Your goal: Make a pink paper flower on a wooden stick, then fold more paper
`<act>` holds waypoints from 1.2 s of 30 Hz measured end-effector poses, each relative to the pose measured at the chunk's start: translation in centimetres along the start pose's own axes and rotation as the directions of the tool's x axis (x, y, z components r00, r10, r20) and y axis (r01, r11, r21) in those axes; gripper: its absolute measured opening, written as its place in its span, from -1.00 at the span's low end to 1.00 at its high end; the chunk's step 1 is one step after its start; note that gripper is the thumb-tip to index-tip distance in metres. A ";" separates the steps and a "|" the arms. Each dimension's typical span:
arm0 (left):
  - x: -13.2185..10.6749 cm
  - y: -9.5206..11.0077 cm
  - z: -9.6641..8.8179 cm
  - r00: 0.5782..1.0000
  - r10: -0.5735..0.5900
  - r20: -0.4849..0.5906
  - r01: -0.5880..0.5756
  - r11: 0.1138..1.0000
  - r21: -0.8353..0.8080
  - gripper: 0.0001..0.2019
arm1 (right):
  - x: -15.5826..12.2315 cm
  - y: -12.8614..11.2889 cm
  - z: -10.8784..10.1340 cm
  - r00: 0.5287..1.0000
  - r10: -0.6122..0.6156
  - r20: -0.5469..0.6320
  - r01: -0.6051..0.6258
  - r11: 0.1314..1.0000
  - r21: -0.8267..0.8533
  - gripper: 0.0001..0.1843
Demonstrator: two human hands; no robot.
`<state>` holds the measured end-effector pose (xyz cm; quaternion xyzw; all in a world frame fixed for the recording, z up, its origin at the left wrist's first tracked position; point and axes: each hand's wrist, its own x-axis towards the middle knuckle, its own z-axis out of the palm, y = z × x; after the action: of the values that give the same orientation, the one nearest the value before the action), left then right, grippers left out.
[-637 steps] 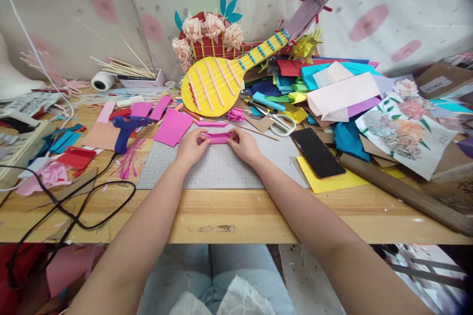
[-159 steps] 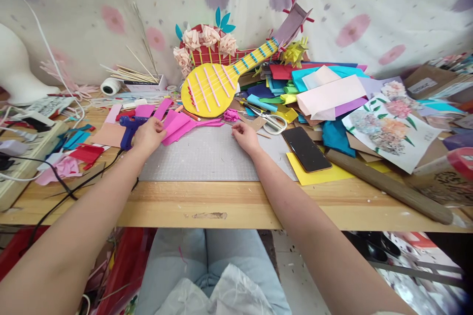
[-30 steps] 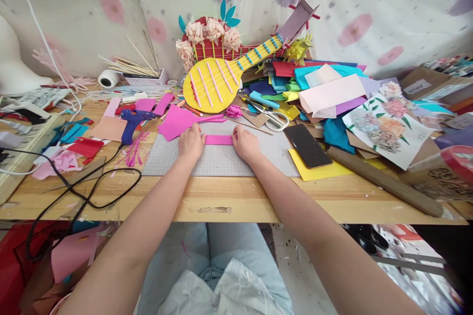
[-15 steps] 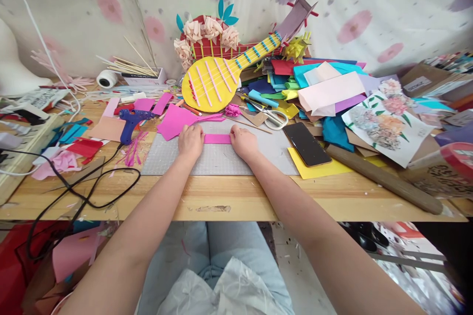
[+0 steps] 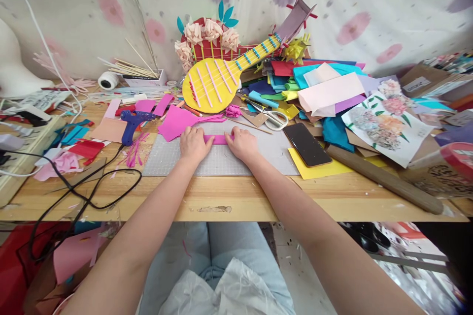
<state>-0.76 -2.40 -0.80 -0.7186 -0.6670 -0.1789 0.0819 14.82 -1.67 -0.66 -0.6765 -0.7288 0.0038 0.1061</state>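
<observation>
A magenta crepe-paper strip (image 5: 219, 140) lies across the grey cutting mat (image 5: 168, 160), its middle showing between my hands. My left hand (image 5: 194, 144) is closed on the strip's left end, the thumb pointing inward along it. At the right end my right hand (image 5: 242, 143) grips the same strip with bent fingers, its thumb also turned inward. The ends under both hands are hidden. Just behind my left hand lies a larger magenta sheet (image 5: 177, 122). A crumpled magenta paper flower (image 5: 233, 110) sits beyond the strip.
A yellow paper lute (image 5: 210, 86) leans at the back. White-handled scissors (image 5: 276, 119) and a phone (image 5: 307, 145) lie to the right, near a wooden stick (image 5: 384, 179). A blue glue gun (image 5: 132, 125) with a looping black cord is at left. Coloured paper (image 5: 332, 89) piles up behind.
My thumbs have moved inward toward each other, and the visible piece of the strip has become shorter and narrower. My hands stay on the mat.
</observation>
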 end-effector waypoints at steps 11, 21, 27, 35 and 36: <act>-0.2 0.4 0.0 0.998 -0.053 0.035 0.053 0.999 0.000 -0.50 | -0.6 -0.2 0.1 0.999 -0.042 -0.005 0.042 0.999 -0.017 -0.48; -0.2 0.0 -0.3 0.995 -0.070 0.064 0.073 0.996 -0.050 -0.49 | -1.0 0.8 -1.0 0.998 0.001 0.061 0.000 1.000 -0.006 -0.63; -0.1 0.0 0.0 0.993 -0.100 0.056 0.104 0.993 -0.064 -0.48 | -0.7 0.7 -0.6 0.968 -0.224 -0.110 0.233 0.969 0.081 -0.70; -0.1 0.8 -0.2 0.999 0.044 -0.004 -0.044 0.983 -0.178 -0.76 | -0.1 0.1 0.8 0.944 -0.331 -0.012 0.330 0.934 0.135 -0.73; -0.2 0.8 -0.2 0.999 0.052 -0.009 -0.053 0.981 -0.187 -0.79 | -0.2 0.0 0.8 0.945 -0.326 -0.010 0.324 0.936 0.137 -0.74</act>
<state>0.03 -2.73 -0.55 -0.7400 -0.6279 -0.2402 0.0199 14.75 -1.72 -1.43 -0.5380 -0.8291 0.0404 0.1468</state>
